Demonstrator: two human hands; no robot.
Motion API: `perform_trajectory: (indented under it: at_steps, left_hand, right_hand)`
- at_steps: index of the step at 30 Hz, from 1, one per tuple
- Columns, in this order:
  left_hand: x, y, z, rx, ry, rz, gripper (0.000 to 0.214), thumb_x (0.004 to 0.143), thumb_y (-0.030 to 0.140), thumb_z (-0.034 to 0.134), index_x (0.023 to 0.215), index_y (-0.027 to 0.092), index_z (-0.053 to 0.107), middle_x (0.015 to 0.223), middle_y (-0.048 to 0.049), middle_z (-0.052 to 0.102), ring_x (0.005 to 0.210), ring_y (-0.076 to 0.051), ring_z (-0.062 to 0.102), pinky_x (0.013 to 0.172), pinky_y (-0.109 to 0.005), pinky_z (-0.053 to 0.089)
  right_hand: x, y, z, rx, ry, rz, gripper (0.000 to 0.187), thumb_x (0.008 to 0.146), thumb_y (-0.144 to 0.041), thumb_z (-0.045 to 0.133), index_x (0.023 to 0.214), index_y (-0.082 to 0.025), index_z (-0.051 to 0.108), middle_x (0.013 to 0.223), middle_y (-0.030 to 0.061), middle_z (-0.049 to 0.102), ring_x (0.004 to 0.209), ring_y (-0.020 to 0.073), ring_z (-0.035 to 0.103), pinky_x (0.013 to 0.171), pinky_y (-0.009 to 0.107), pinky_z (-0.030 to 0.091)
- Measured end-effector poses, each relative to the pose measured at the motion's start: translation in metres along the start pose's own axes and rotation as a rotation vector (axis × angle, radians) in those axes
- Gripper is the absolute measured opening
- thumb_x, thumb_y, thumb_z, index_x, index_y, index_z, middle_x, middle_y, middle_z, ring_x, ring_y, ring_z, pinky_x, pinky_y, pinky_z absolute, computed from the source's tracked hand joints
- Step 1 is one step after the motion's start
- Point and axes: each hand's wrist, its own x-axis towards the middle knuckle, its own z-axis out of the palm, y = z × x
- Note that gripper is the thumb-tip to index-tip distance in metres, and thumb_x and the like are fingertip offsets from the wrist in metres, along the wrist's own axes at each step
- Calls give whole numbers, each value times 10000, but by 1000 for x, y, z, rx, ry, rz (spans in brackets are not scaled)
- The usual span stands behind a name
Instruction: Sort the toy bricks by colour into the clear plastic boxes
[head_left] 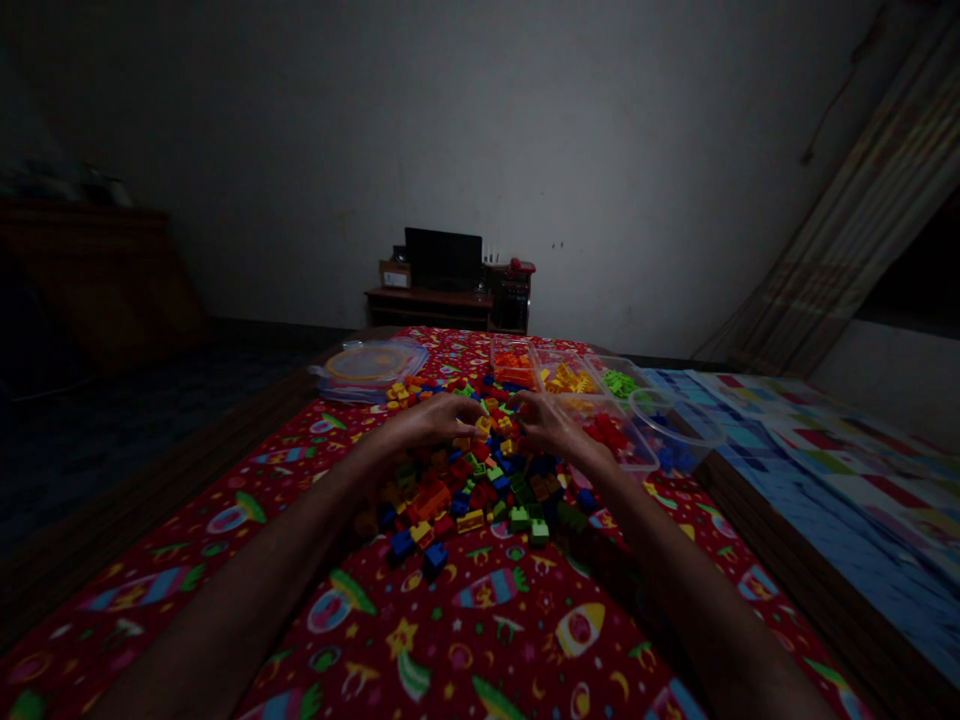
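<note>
A heap of small plastic bricks (pixel 480 490) in red, blue, green, yellow and orange lies on a red cloth with rocket prints (pixel 480 620). My left hand (pixel 435 418) rests palm down on the far left of the heap, fingers curled over bricks. My right hand (pixel 547 425) lies on the far right of the heap, fingers bent down among the bricks. Whether either hand holds a brick is hidden by the dim light.
Clear plastic boxes hold sorted bricks: orange (pixel 514 365), yellow (pixel 564 378), green (pixel 619 382), red (pixel 611 432). A stack of clear lids (pixel 371 368) lies at the far left. A blue patterned mat (pixel 810 470) lies to the right. A small desk with a monitor (pixel 444 262) stands by the wall.
</note>
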Motion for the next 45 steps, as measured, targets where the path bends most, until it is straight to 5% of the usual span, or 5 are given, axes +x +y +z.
perform_trajectory:
  at_steps: [4, 20, 30, 38, 45]
  left_hand:
    - [-1, 5, 4, 102, -76, 13, 394, 725, 367, 645, 1071, 183, 686, 997, -31, 718, 880, -189, 642, 702, -202, 456]
    - [-2, 9, -2, 36, 93, -21, 371, 790, 370, 524, 996, 130, 717, 705, -11, 675, 651, -149, 578, 553, -198, 358]
    - [-2, 3, -4, 53, 143, -22, 424, 770, 389, 546, 1073, 143, 711, 711, -12, 681, 636, -144, 570, 537, -190, 360]
    - [-4, 3, -1, 138, 52, -3, 384, 782, 354, 558, 1091, 179, 704, 821, -23, 706, 702, -159, 604, 587, -201, 393]
    - [-6, 4, -4, 143, -11, 1, 377, 797, 324, 532, 1095, 157, 691, 894, -39, 717, 776, -182, 641, 654, -215, 427]
  right_hand:
    - [-3, -4, 0, -44, -1, -19, 257, 816, -124, 550, 1018, -161, 705, 867, 60, 710, 781, 144, 623, 708, 230, 419]
    - [6, 3, 0, 119, -63, 9, 414, 722, -54, 615, 1096, -211, 699, 1042, 44, 719, 959, 185, 657, 843, 291, 479]
    - [3, 3, -9, 33, -20, 38, 420, 756, -76, 510, 1121, -161, 700, 842, 47, 720, 755, 160, 635, 719, 263, 470]
    - [1, 4, -21, 65, 48, 149, 310, 843, -145, 529, 1116, -131, 675, 820, 70, 707, 680, 136, 633, 647, 238, 477]
    - [-4, 25, -32, 326, -47, 314, 302, 806, -167, 611, 1102, -129, 656, 833, 77, 705, 591, 121, 628, 531, 212, 500]
